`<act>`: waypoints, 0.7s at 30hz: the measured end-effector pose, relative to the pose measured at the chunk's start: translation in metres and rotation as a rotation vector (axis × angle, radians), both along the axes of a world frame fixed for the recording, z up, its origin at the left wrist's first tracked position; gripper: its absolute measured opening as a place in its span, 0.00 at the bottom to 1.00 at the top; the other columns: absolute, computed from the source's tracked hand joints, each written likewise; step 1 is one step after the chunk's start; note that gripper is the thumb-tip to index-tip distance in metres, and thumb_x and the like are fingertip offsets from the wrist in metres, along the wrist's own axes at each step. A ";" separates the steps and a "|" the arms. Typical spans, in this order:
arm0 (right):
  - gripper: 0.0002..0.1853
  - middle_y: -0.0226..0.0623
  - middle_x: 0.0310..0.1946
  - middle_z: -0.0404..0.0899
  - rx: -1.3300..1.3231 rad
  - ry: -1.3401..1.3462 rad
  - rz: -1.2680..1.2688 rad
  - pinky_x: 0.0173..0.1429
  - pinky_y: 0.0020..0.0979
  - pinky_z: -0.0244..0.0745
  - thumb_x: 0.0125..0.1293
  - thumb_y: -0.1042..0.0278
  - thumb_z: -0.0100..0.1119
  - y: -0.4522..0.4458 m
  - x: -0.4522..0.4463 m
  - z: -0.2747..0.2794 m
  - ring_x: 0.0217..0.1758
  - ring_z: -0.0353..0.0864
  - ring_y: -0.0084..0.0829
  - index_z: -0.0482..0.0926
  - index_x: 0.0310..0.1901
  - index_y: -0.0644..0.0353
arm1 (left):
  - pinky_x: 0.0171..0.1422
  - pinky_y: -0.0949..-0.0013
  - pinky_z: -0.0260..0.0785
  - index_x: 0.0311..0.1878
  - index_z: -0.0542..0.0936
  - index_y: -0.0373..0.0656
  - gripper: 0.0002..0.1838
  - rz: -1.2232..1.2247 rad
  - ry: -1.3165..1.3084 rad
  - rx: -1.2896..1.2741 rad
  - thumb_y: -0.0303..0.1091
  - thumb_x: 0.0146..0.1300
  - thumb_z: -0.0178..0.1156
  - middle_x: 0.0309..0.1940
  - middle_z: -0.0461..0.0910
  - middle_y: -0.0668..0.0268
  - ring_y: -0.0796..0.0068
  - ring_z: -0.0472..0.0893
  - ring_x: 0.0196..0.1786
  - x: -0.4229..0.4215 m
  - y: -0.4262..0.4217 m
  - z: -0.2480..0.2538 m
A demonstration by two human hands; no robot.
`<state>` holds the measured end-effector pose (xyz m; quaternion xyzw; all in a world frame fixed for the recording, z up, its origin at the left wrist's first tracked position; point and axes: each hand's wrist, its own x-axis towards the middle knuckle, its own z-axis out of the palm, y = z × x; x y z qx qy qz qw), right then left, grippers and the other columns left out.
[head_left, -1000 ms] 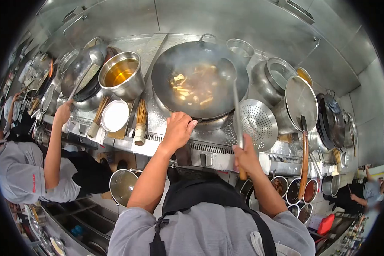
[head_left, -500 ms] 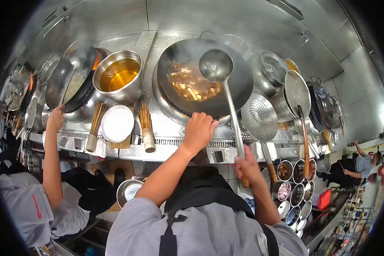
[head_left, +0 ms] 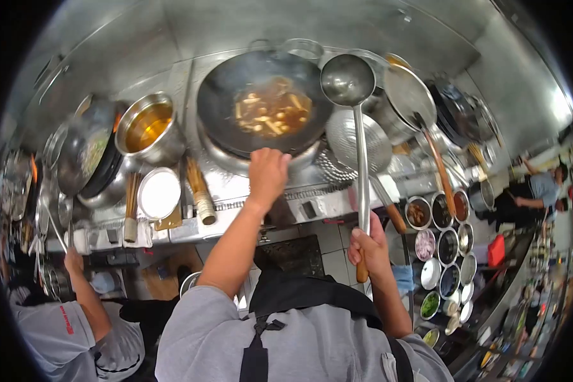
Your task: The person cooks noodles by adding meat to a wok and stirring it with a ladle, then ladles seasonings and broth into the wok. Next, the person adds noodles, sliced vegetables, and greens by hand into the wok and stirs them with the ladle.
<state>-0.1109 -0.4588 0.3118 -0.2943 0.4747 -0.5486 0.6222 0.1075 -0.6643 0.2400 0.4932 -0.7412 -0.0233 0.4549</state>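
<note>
My left hand (head_left: pixel 268 173) is closed on the near edge of a large black wok (head_left: pixel 218 102). In the wok, pale pieces of food (head_left: pixel 270 118) lie in brown sauce with a little steam above. My right hand (head_left: pixel 370 249) grips the wooden end of a long steel ladle (head_left: pixel 348 79), held upright with its bowl beyond the wok's right rim. The bowl looks shiny inside, and I cannot make out any food in it. Under the ladle's shaft is a perforated strainer (head_left: pixel 344 137) with a wooden handle.
Left of the wok stand a pot of yellow oil (head_left: pixel 148 127), two bamboo brushes (head_left: pixel 200 191) and a white bowl (head_left: pixel 159 193). Ingredient tins (head_left: pixel 447 246) line the right side. At far left a co-worker's hand (head_left: pixel 74 260) holds a utensil near another wok (head_left: pixel 83 153).
My right hand has lifted the ladle out from over the wok and moved it right. My view has turned right. The co-worker's hand has come down and back from their wok.
</note>
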 end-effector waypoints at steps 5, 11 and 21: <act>0.31 0.30 0.23 0.67 -0.066 -0.098 -0.179 0.18 0.27 0.64 0.71 0.74 0.54 0.125 -0.068 0.022 0.13 0.65 0.22 0.56 0.73 0.51 | 0.51 0.47 0.65 0.32 0.81 0.41 0.12 -0.031 -0.343 -0.104 0.36 0.69 0.57 0.32 0.81 0.55 0.49 0.79 0.43 0.003 -0.016 -0.020; 0.33 0.28 0.22 0.64 -0.031 -0.215 -0.532 0.17 0.25 0.60 0.70 0.72 0.56 0.295 -0.120 0.036 0.12 0.61 0.20 0.57 0.74 0.51 | 0.54 0.44 0.66 0.40 0.83 0.34 0.17 0.015 -0.301 -0.135 0.39 0.74 0.53 0.40 0.82 0.45 0.42 0.78 0.46 0.000 -0.022 -0.033; 0.33 0.26 0.21 0.67 0.396 0.248 -0.896 0.15 0.24 0.62 0.71 0.75 0.53 0.426 -0.149 -0.014 0.12 0.64 0.19 0.54 0.75 0.54 | 0.64 0.47 0.63 0.52 0.81 0.30 0.23 0.194 -0.300 0.121 0.44 0.76 0.50 0.52 0.80 0.42 0.41 0.75 0.57 -0.012 -0.024 -0.029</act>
